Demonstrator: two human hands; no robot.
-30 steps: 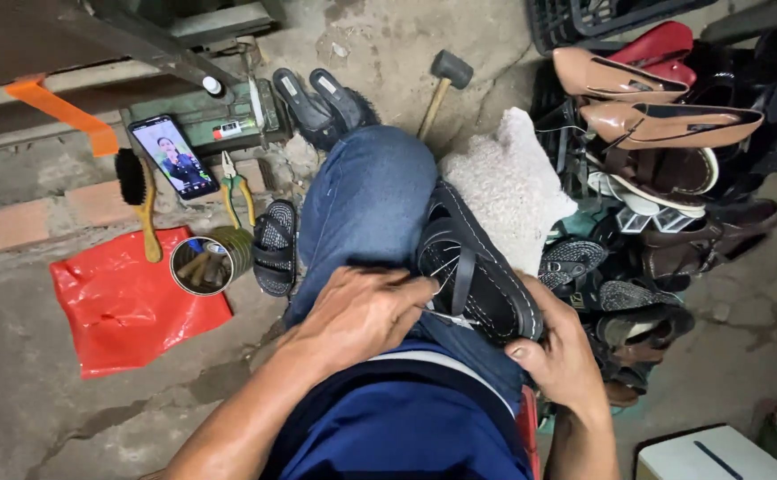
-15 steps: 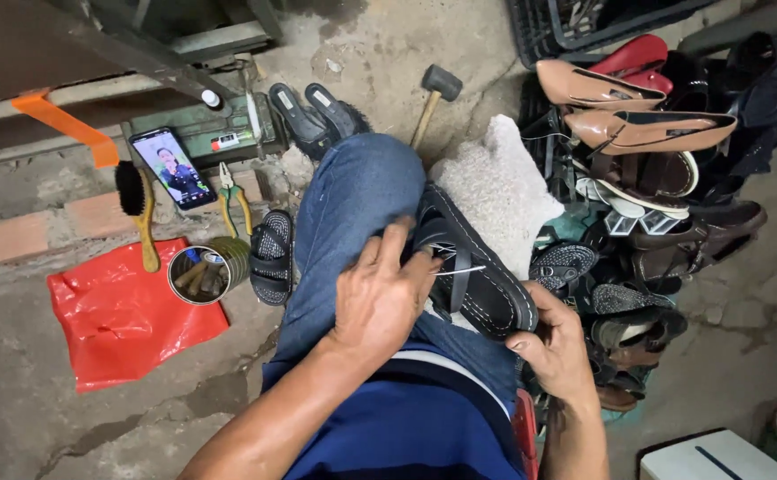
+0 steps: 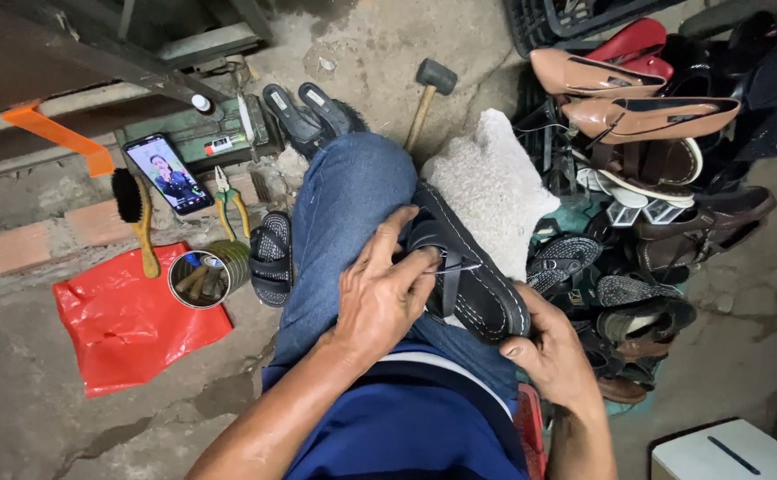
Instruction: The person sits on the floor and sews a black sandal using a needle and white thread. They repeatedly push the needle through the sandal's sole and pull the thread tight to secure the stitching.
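Two bare hands are working close together on the person's lap. The right hand [image 3: 556, 356] is gripping the near end of a black sandal [image 3: 464, 271], fingers curled under the sole and thumb pressing on its edge. The left hand [image 3: 380, 298] is lying over the sandal's inner side, fingertips pinching at the strap, where a thin pale thread or needle is showing; I cannot tell which. The sandal is resting tilted on the right side of the knee, which is wearing blue jeans [image 3: 340, 213], its white stitching running round the sole.

Just left of the leg, another dark sandal [image 3: 271, 258] is lying on the concrete floor [image 3: 42, 400], beside a round tin [image 3: 197, 277] holding small tools. The tin is sitting at the top edge of a red plastic bag [image 3: 131, 324] spread flat. A brush with a yellow handle [image 3: 135, 218] is lying across the bag's upper corner, and yellow-handled pliers [image 3: 228, 206] are lying just above the tin. A phone [image 3: 168, 173] with a lit screen is leaning next to them.

To the right, a whitish fleecy cushion [image 3: 495, 182] is touching the sandal's far side, and a heap of shoes [image 3: 655, 178] is piling up beyond it. Farther off, a mallet [image 3: 426, 98] and a pair of black soles [image 3: 304, 111] are lying on the ground.
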